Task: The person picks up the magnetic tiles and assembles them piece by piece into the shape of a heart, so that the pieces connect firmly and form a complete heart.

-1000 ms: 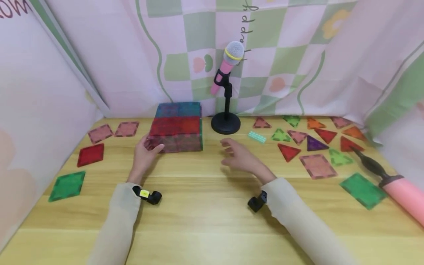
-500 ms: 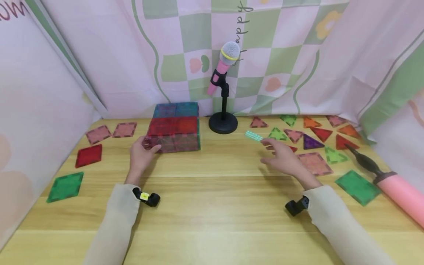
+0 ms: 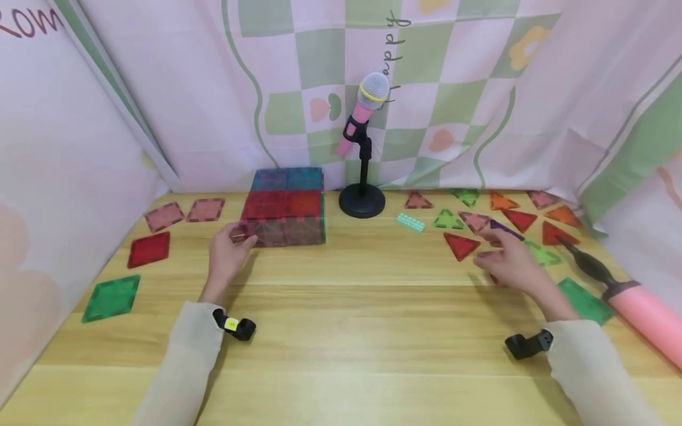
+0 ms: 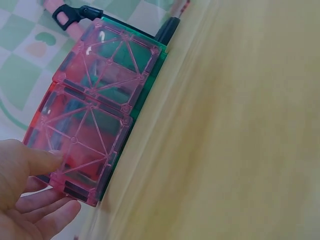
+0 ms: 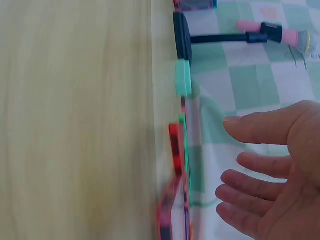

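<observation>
Far left of the table (image 3: 341, 331): green square tile (image 3: 111, 299) nearest me, red square tile (image 3: 149, 249) beyond it, then two pink square tiles (image 3: 206, 210) near the curtain (image 3: 431, 53).

My left grip (image 3: 226, 254) is clamped on the front left corner of the tile box (image 3: 283, 204): thumb on the pink front face, fingers bent round the left side. Box sits left of centre at the back of the table, low and flat. Front face is two tiles wide, one high; its long axis runs left to right and it looks toward me. Top has a red row in front, a blue row behind.

Just right of the box, a pink microphone (image 3: 364, 112) on a black stand (image 3: 362, 200), head tilted up and rightward. Then a turquoise piece (image 3: 410, 222), long axis slanting down to the right.

Red triangle (image 3: 460, 245) next, one tip toward me. My right grip (image 3: 515, 263) is over a pink square (image 5: 165, 215) lying flat, mostly hidden in the head view; thumb and fingers apart, nothing between them. Cannot tell if they touch it.

Far right: green tile (image 3: 587, 300), partly behind my wrist, and a pink pump (image 3: 650, 319), black nozzle pointing up-left.
</observation>
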The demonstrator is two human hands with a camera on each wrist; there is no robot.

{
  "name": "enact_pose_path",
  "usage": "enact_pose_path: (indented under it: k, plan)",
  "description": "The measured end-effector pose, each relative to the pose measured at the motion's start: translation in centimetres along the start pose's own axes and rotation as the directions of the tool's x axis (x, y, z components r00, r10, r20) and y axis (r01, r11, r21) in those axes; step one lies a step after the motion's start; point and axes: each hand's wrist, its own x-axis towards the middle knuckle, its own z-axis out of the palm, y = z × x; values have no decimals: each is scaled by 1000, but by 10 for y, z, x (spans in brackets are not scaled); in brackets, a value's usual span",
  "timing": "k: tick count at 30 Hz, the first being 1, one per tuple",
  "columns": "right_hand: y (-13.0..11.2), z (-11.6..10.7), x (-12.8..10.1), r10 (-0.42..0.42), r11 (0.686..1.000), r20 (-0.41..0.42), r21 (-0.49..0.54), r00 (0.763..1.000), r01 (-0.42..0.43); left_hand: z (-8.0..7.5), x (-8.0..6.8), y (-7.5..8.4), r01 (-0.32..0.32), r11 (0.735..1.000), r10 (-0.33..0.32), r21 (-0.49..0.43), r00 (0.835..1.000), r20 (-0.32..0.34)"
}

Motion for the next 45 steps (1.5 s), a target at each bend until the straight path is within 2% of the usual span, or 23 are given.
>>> enact_pose_path:
  k: [3, 6, 11, 13, 18, 21, 26, 31, 38, 40, 45]
  plan:
    - [8, -4, 0, 22, 1000, 6, 19, 1000, -22, -1, -2, 1, -7, 1000, 7, 9, 1000, -2]
    - [11, -7, 4, -13, 999, -3, -53, 1000, 13, -3, -5, 3, -12, 1000, 12, -1, 1000, 2]
    - [7, -4, 21, -36, 979, 66, -197, 997, 49, -6, -8, 5, -11, 1000, 12, -21, 1000, 17]
    - [3, -1, 29, -9, 976, 117, -216, 993, 34, -6, -11, 5, -11, 1000, 11, -14, 1000, 22]
    - [0, 6, 44, 27, 965, 173, -261, 985, 20, -6, -19, 6, -1, 1000, 1, 11, 1000, 13]
    - [1, 8, 47, 39, 967, 174, -256, 984, 7, -4, -25, 9, 16, 1000, -16, -3, 1000, 15]
    - [0, 9, 52, 70, 973, 162, -228, 984, -32, 1, -36, 15, 14, 1000, -13, -10, 998, 69]
    - [-5, 14, 52, 64, 977, 115, -210, 991, -39, 11, -44, 24, -28, 999, 30, -16, 992, 126]
    - [-17, 19, 44, 112, 989, 78, -107, 991, -104, 27, -52, 38, -100, 993, 111, -67, 977, 181]
    - [-22, 20, 42, 89, 991, 57, -109, 994, -83, 32, -53, 40, -121, 990, 133, -74, 972, 195]
    - [-33, 26, 42, -37, 994, 18, -99, 999, 39, 43, -56, 44, -158, 983, 176, -89, 950, 257]
